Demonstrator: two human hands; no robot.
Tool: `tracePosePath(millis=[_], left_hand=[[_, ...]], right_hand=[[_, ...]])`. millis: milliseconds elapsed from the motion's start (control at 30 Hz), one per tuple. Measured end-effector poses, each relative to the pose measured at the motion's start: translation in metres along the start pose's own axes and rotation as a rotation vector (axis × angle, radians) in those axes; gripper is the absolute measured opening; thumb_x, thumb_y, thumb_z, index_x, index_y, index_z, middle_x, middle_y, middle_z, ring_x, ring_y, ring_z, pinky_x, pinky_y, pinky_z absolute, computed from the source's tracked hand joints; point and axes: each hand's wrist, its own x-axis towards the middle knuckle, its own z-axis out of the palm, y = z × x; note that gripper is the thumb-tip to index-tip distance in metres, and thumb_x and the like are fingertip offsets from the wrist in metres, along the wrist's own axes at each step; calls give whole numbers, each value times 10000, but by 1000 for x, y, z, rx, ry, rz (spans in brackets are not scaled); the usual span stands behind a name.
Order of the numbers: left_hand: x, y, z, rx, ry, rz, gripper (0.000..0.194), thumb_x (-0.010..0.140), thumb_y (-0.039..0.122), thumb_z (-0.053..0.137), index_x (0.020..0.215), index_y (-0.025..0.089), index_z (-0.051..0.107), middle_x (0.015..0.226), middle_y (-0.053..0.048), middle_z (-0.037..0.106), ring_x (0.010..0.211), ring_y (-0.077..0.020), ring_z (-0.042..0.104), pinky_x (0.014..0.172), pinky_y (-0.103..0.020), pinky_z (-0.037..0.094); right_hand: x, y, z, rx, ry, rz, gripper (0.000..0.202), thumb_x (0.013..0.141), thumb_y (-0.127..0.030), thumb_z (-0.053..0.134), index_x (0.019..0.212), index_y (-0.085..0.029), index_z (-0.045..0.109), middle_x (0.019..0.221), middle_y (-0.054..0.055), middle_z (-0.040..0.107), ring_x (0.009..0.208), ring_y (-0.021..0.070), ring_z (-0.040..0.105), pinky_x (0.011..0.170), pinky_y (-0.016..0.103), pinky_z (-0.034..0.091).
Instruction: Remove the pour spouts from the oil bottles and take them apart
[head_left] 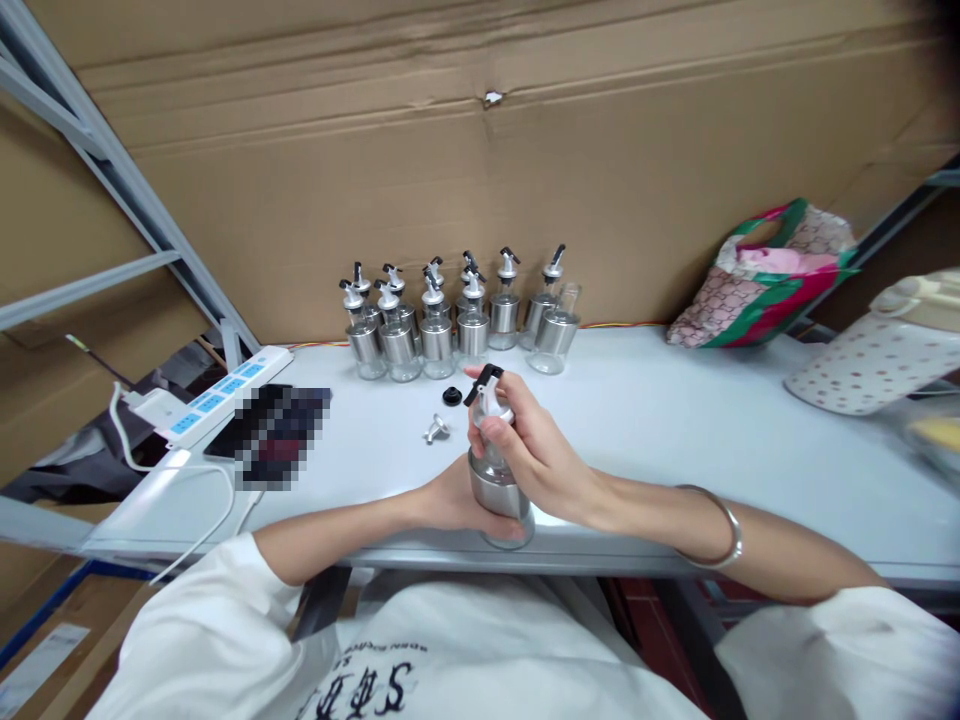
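A glass oil bottle (501,497) with a steel band stands upright at the table's front edge. Around its lower body my left hand (459,497) is wrapped. At the top, my right hand (541,445) grips the silver pourer cap (491,402), whose black lever points up and left. Just left of the hands lie a black stopper (451,396) and a small silver spout piece (436,429). Behind them stand several similar bottles (437,340) with pourer caps. The bottle at the right end of that group (556,335) has no cap.
On the left are a white power strip (225,395) with cables and a dark phone-like device (255,425), partly blurred out. To the right sit a patterned bag (750,290) and a dotted white jug (874,350). Cardboard (375,150) walls the back of the white table (645,430).
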Motion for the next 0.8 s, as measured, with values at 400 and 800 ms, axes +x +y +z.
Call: tracePosePath(millis=[400,800], left_hand=[[0,2,0,-15,-52,-52,487,562,292,788,969,139,568,986,-78,608,989,-241,558,903,-387,439],[-2,1,-1,31,-84,-56,389,559,241,769,888,146,586,876,-42,602,858,-196,560,773,-329,470]], right_hand=[[2,-2,-1,91,13,34,425,921,-574,358,1119,-204,423,654,-33,528,574,122,516,567,279,425],[-2,-3,3,359,59,30,405,873,-617,424,1048,-255,371,618,-61,525,490,104,519,442,225,439]])
